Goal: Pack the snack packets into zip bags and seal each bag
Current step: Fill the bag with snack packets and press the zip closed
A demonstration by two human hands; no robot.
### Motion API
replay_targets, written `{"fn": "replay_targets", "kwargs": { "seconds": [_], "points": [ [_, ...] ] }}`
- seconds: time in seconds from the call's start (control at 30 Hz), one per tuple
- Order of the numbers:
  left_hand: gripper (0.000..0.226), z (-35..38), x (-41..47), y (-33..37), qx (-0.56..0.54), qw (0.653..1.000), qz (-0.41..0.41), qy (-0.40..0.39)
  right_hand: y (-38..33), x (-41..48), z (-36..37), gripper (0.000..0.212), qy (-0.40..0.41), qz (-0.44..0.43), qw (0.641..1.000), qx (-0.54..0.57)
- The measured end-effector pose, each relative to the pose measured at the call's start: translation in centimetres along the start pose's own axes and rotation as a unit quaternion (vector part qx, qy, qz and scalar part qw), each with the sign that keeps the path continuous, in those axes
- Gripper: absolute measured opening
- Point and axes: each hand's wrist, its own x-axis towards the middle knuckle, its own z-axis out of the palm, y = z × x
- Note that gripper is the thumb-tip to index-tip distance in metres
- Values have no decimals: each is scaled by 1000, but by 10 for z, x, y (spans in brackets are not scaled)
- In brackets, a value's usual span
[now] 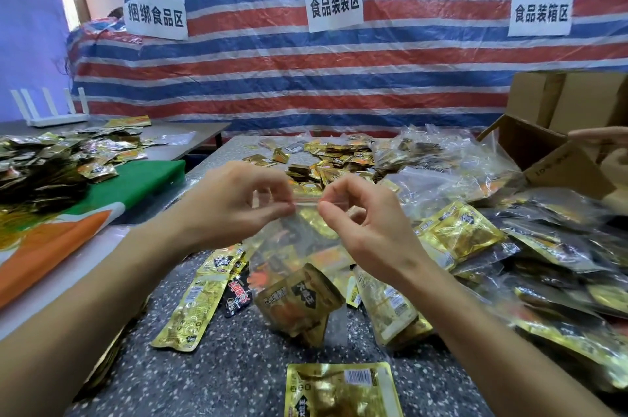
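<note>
A clear zip bag (299,267) hangs above the speckled table (238,365) with gold snack packets (299,301) bunched at its bottom. My left hand (234,206) pinches the bag's top strip from the left, and my right hand (363,223) pinches it from the right, close together. Loose gold packets lie below: one at the front edge (339,389), a long one (190,311) to the left, another (387,308) to the right.
A heap of filled zip bags (543,246) covers the right side. More loose packets (333,158) lie at the far middle. An open cardboard box (557,158) stands at the right, with another person's hand (598,134) over it. A second table at left holds packets (51,158) and a green-orange cloth (102,206).
</note>
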Motion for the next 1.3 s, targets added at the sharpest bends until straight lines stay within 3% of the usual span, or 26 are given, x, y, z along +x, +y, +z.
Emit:
{"fn": "replay_targets", "kwargs": {
  "seconds": [0.2,0.47,0.57,0.73,0.8,1.07,1.3],
  "points": [
    [13,-1,-1,2,-38,998,-37,30,-9,3,-3,9,-38,-35,999,-1],
    [21,-4,2,18,-65,997,-16,-34,-5,5,0,7,-32,-69,996,-43],
    [7,-1,4,21,-32,999,1,-12,-3,5,3,6,-28,-69,996,-46],
    [17,4,1,24,71,997,7,28,-2,4,6,5,-24,-68,997,-40],
    [7,6,0,25,80,996,14,43,-3,5,6,4,-33,-73,996,-37],
    [6,-4,-6,11,-29,999,27,-18,-7,2,2,10,-28,-64,998,4],
    [9,-1,-9,8,-26,997,44,59,-14,7,6,8,-34,-69,993,-94]
  ]
}}
